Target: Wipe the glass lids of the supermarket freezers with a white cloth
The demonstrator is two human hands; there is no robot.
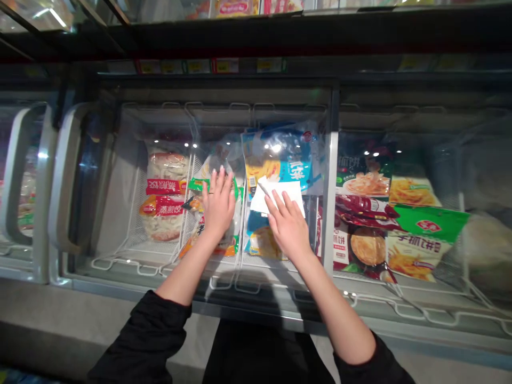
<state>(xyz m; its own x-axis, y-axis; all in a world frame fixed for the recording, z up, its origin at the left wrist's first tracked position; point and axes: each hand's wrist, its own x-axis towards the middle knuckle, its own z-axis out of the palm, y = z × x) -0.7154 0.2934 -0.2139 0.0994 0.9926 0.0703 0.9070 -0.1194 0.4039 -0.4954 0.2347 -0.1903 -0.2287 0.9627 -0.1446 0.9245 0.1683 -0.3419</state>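
Observation:
My right hand (288,226) lies on a folded white sheet (294,193), fingers stretched out and pressing it against the glass lid (108,224) of a freezer. Whether the sheet is paper or cloth I cannot tell. To its left, my left hand (219,208) is spread palm down over the same lid, with nothing in it. Beneath the glass, a blue and yellow food bag (276,160) lies under the sheet. A clear bag with green and orange print (234,242) is partly hidden by my left hand.
Left in the freezer are bags with red labels (166,186). A metal frame bar (334,186) divides the lids; right of it lie a green-topped bag (430,234) and other packs. Grey handles (66,176) rise at left. A dark shelf edge (256,34) runs across above.

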